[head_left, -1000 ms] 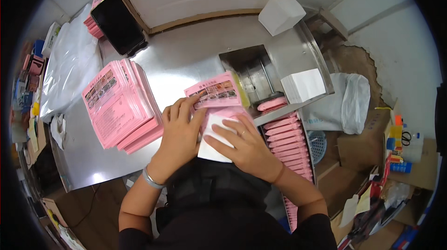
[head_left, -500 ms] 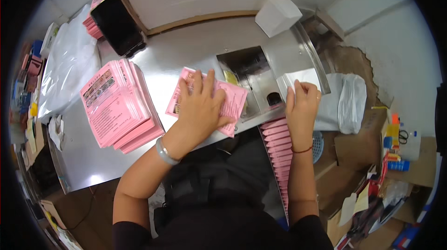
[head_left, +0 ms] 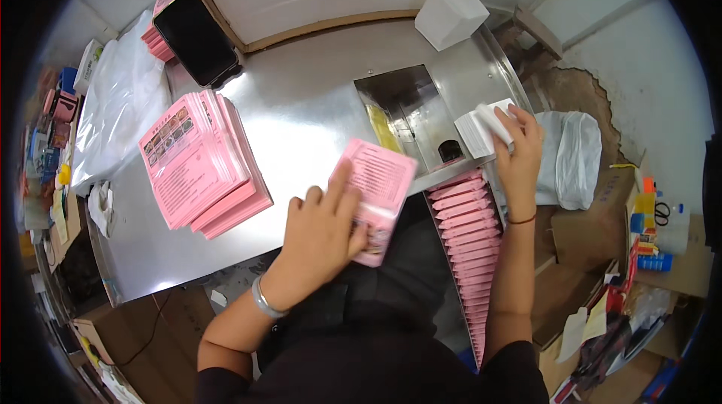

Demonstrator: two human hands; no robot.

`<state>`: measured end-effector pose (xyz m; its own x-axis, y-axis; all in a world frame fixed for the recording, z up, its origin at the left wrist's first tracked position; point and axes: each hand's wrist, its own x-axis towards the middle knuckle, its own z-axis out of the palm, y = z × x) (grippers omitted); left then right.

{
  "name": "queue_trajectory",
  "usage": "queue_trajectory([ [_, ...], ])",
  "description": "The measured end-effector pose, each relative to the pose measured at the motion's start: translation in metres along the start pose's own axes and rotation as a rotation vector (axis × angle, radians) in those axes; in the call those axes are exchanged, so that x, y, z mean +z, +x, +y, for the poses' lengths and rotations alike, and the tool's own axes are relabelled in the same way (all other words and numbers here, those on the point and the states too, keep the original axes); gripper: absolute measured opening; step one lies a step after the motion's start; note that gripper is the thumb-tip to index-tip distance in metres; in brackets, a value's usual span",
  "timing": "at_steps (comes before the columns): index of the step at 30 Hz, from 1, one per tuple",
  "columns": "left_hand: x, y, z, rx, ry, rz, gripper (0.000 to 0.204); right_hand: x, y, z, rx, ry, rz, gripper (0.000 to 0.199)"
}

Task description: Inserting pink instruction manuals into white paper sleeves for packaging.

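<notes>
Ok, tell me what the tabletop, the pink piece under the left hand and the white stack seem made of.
Tabletop: metal, probably stainless steel, by its grey sheen and glare.
Pink piece: smooth paper or plastic film, by its flat print; motion blur leaves which open.
White stack: probably matte paper or tissue, by its thin layered edges.

Pretty much all black clothing here. Short-sleeved black top, plain as far as I can see, with the left sleeve and right sleeve both ending near the elbow, so the forearms are bare. More black fabric below, can't tell if it's trousers or an apron tbh. Left hand has a chunky silvery bangle at the wrist, right hand just a thin reddish-brown cord.
</notes>
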<state>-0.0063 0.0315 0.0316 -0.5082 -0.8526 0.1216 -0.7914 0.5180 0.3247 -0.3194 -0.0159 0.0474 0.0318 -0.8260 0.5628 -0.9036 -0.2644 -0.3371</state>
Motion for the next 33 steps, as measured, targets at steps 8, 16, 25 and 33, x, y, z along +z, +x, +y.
queue_trajectory([
  [8, 0.005, 0.016, -0.043, 0.053, -0.370, 0.030, 0.055, 0.058, -0.070, -0.138, -0.414, 0.082, -0.175, 0.031],
  [16, -0.020, 0.003, 0.004, 0.235, -0.733, -0.113, 0.072, 0.091, 0.022, -0.094, -0.233, -0.227, -0.634, 0.025],
  [25, -0.083, -0.063, -0.134, -0.182, 0.077, -0.102, 0.097, 0.024, -0.013, -0.036, 0.102, 0.019, 0.125, 0.017],
  [33, -0.054, -0.042, -0.141, -0.563, 0.278, 0.310, 0.030, 0.036, -0.013, -0.031, 0.138, -0.069, 0.096, 0.022],
])
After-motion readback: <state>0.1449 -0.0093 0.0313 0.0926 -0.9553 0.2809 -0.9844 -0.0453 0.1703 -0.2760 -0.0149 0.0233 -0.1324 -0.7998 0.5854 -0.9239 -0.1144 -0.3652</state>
